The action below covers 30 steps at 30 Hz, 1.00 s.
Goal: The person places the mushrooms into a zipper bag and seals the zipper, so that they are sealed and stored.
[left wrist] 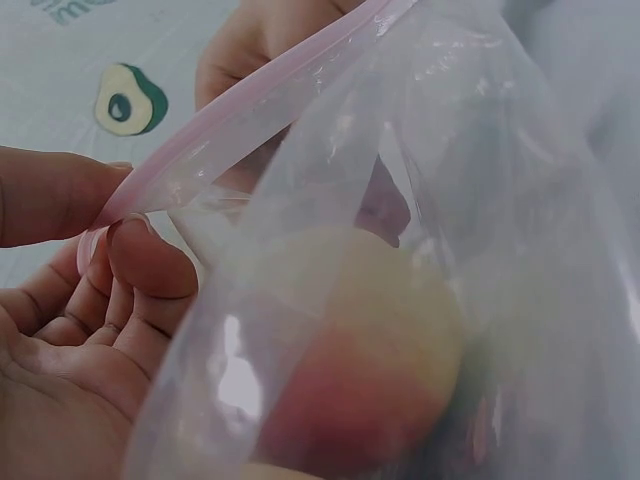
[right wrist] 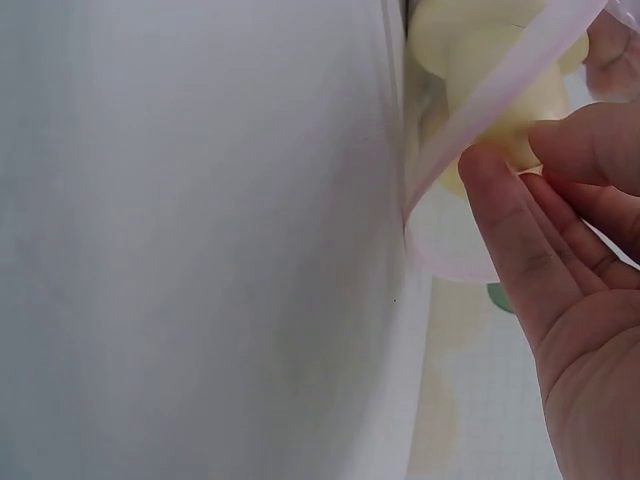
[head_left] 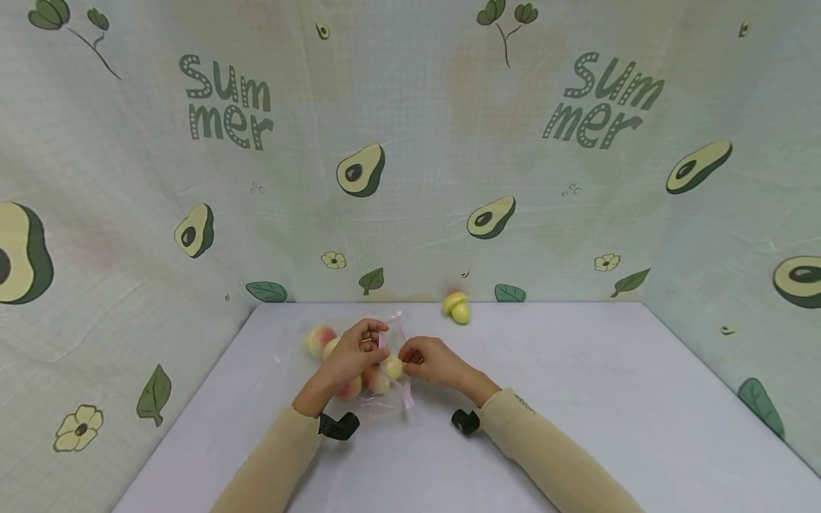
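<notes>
A clear plastic bag (head_left: 385,407) with a pink zip rim lies at the middle left of the table. Several red-and-yellow peaches (head_left: 321,340) show in and under the film; one peach (left wrist: 360,350) fills much of the left wrist view. My left hand (head_left: 355,354) pinches the pink rim (left wrist: 150,180) between thumb and finger, lifting it. At the bag's mouth, the thumb and forefinger of my right hand (right wrist: 575,240) pinch the end of a pale yellow mushroom (right wrist: 495,65). Its wide cap points into the bag, behind the pink strip.
Near the table's back edge lies another yellow mushroom-like piece (head_left: 457,308) with a reddish top. A printed cloth (head_left: 410,107) hangs behind and on both sides of the white table (head_left: 577,399). Black wrist cameras (head_left: 465,422) sit below both wrists.
</notes>
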{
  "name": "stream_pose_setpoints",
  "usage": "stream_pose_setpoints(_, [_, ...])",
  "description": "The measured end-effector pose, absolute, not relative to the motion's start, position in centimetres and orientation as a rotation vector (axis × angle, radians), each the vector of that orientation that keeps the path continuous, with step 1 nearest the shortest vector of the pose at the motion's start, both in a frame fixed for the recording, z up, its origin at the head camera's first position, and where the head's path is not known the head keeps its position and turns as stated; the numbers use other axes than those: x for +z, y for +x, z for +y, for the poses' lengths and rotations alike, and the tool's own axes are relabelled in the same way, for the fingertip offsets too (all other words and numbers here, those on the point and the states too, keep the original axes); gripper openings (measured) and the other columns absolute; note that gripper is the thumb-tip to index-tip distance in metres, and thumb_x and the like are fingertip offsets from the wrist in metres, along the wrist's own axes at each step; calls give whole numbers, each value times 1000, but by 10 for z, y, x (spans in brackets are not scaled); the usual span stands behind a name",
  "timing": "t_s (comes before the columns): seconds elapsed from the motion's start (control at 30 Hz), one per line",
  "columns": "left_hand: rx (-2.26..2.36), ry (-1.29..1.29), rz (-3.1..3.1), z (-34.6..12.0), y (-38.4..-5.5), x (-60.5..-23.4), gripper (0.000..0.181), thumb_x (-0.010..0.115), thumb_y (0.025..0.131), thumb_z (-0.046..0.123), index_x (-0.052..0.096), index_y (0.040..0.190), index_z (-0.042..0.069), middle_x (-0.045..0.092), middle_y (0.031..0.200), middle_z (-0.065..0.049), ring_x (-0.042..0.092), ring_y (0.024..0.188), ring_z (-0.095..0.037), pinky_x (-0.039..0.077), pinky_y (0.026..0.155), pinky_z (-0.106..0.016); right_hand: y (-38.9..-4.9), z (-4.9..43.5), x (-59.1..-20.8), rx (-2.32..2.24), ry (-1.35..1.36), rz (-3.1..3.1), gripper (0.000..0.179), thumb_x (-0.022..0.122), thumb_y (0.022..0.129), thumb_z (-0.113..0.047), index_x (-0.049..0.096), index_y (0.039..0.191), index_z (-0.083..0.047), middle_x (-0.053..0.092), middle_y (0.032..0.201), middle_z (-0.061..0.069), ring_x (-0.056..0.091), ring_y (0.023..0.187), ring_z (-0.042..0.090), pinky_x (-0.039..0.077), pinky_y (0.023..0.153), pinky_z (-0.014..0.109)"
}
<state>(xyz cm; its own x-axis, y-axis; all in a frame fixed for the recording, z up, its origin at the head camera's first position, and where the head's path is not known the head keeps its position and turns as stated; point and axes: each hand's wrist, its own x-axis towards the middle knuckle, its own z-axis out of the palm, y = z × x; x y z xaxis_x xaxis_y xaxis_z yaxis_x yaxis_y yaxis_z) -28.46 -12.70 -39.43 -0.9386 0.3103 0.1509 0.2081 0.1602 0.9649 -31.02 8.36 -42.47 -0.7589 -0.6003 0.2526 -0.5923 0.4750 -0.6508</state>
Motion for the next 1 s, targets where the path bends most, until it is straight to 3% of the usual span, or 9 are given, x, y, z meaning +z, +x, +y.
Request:
stream_pose_setpoints(0.77, [1934,595,2272,-128,-285,-397,41,66,86,-4,47,122,-1,40,93,-10,48,68,-14,48,60,-24,-314,93,-422,-1205,-1101,2598,18,66,87,-6,65,105,-1,66,103,10,64,90,13,51,78,26])
stream_pose_setpoints(1.0, [1934,567,2274,-128,-284,-396,40,66,86,-3,49,121,2,41,93,-10,49,71,-16,48,61,-24,-322,107,-416,-1183,-1008,2728,21,69,87,-11,66,105,-1,66,98,5,61,87,12,51,76,28])
